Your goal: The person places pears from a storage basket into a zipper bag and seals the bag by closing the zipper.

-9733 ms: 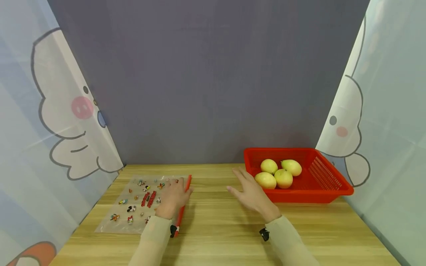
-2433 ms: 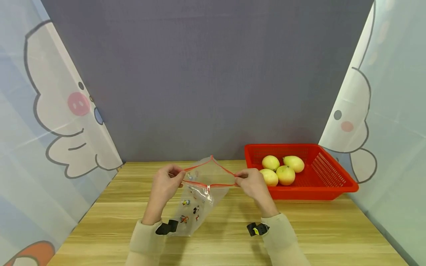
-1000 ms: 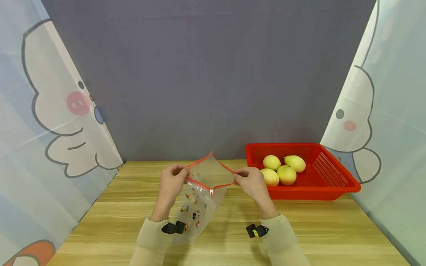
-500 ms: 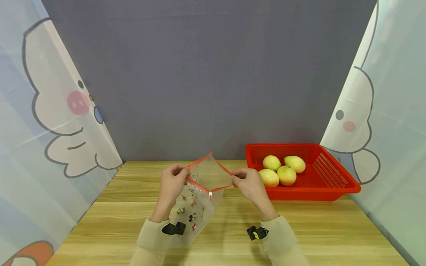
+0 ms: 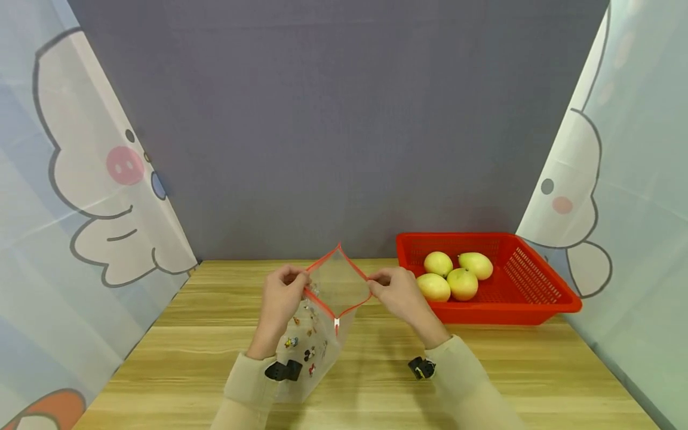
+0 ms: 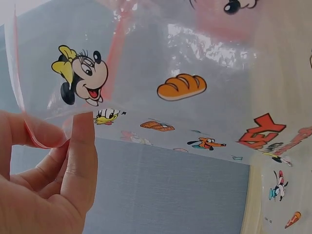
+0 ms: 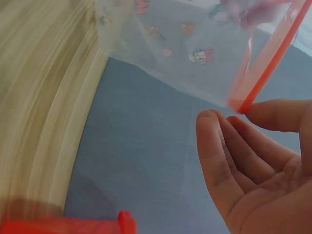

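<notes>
Wood-grain worktop (image 5: 188,358) carries a basket (image 5: 507,313) of fruit (image 5: 463,284) at right; left hand (image 5: 282,295) and right hand (image 5: 400,292) pinch a gaping bag (image 5: 322,334), lower centre.

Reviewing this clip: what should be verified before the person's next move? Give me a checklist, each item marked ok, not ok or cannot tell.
1. Mouth of the clear cartoon-print zip bag spread: ok, its red rim forms an open diamond.
2. Left grip secure: ok, it pinches the rim.
3. Right grip secure: cannot tell; the thumb meets the rim's corner, but whether a finger backs it is unclear.
4. White slider out of the opening: ok, at the near corner.
5. Four yellow fruits inside the red basket: ok.
6. One grip free, if fruit is likely next: not ok, both are at the rim.
</notes>
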Demonstrator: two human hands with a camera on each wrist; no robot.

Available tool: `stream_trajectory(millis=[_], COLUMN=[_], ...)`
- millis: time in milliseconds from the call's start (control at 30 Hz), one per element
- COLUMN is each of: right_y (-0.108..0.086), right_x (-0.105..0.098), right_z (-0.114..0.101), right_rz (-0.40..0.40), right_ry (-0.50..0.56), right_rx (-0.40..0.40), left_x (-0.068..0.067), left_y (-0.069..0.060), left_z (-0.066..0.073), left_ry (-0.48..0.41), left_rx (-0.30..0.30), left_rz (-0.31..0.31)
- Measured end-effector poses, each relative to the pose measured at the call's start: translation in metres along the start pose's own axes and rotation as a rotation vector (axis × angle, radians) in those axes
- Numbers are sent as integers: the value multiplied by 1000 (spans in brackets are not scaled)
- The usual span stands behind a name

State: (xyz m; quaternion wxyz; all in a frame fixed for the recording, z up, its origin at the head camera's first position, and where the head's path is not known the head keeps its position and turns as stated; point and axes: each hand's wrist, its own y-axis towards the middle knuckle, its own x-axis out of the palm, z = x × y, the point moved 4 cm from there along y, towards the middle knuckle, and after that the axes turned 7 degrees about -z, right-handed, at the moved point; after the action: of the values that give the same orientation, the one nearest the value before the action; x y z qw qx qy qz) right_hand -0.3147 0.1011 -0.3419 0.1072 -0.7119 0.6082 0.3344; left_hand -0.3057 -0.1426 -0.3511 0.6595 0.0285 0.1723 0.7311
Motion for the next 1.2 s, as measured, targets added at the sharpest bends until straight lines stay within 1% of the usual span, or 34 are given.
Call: stream_trajectory(millis=[300,500,800,1033,1100,1200], right_y=[5,8,14,15,14,14], right_x=[-13,-22,-31,-34,-35,-36], right_z=[-9,-7,3,11,15,22], right_rz=[-41,-78,-176,-220,-239,-255], right_ry=[-126,-192,-380,-580,-611,-626], right_rx=[-35,-40,-3,-27,-20,8], left_x=[1,2,3,3,3,3], left_y=[0,0,-2,-3,-3,-3], left_z=[0,1,0,1,1,1], left_ry=[0,-9,-16,-28,-28,-26], left_rx=[15,16,14,14,13,13], left_rz=[-15,-16,-27,-36,-35,-39])
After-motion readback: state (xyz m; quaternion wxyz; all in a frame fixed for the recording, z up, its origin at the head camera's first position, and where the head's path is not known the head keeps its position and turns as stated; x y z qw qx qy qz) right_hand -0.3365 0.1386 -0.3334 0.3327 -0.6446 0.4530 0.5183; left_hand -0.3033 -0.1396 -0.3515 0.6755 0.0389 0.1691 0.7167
